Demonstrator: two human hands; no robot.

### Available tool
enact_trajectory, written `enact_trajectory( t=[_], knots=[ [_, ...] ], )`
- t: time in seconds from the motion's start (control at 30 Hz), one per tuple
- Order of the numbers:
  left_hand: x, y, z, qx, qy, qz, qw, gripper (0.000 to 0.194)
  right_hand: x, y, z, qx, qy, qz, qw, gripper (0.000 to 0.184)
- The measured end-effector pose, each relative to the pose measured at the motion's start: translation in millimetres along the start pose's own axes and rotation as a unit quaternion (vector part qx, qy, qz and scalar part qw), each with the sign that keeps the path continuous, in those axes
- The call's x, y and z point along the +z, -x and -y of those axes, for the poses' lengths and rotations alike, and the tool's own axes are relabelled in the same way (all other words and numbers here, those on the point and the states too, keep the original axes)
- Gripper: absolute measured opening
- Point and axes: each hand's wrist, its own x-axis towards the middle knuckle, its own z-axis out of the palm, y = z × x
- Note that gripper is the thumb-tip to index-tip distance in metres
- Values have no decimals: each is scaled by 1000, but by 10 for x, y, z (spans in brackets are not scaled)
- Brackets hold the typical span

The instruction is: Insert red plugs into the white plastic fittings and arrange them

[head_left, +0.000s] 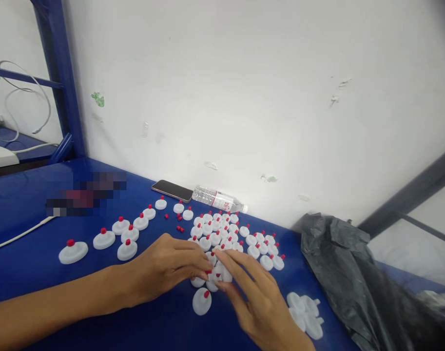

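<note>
In the middle of the blue table my two hands meet over a cluster of round white plastic lids. My right hand (257,300) is closed with thumb and fingers around a white lid (225,274) held on edge. From the left, my left hand (167,268) pinches a small red cap (208,271) against or close to that lid; the fingers partly hide the contact. Many white lids with red caps on their spouts (215,238) lie beyond the hands, and one such lid (202,301) sits just in front.
Several loose red caps (180,228) lie beyond my left hand. White lids without red caps (306,314) are at the right, beside a black plastic bag (335,263). A phone (172,190) and a lying water bottle (218,199) rest by the wall. A white cable (25,238) runs left.
</note>
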Motion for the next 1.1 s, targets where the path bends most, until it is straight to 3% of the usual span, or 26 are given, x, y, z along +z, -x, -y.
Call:
enact_trajectory(
  t=[0.17, 0.73, 0.97, 1.1],
  knots=[
    [-30, 34, 17, -7, 30, 57, 998, 21, 14, -6, -8, -40, -23, 14, 999, 65],
    [-62, 37, 14, 85, -60, 70, 992, 29, 67, 39, -2, 18, -156, 52, 986, 57],
    [-79, 41, 9, 81, -77, 90, 990, 30, 80, 48, -7, 11, -133, 59, 989, 50],
    [-76, 30, 12, 107, -122, 64, 985, 26, 100, 44, -36, 27, -159, 47, 986, 46]
  ],
)
